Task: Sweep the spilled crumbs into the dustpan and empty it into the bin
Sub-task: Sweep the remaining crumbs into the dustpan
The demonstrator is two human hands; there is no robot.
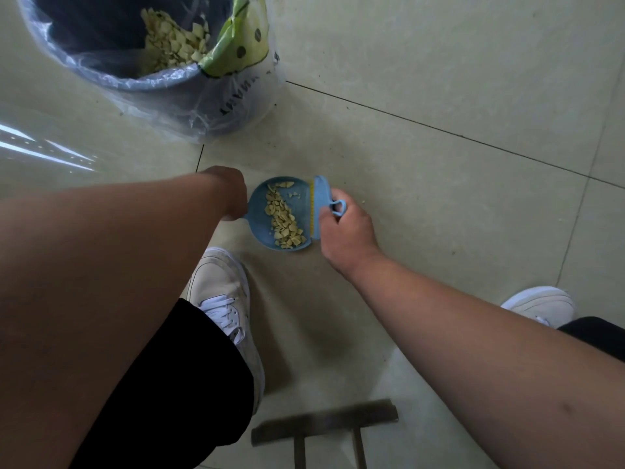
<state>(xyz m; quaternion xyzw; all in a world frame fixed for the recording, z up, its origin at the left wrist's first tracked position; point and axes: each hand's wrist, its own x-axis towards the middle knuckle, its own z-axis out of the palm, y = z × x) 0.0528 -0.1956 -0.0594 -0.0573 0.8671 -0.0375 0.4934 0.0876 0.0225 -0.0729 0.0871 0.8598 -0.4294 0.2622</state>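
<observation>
**Crumbs in dustpan, brush at its open edge**

Right hand: fingers curled around the looped handle of a small blue brush, thumb pinching it. The brush stands on edge against the right, open side of the dustpan, yellow bristle line touching the pan's lip.

Left hand: fingers wrapped around the handle at the left end of the blue dustpan; fingertips hidden under the hand.

Dustpan rests on the tiled floor. A band of pale yellow crumbs lies across its middle.

Bin, lined with clear plastic, stands beyond the dustpan, upper left; similar crumbs and a green wrapper inside.

White shoe near the pan.
</observation>
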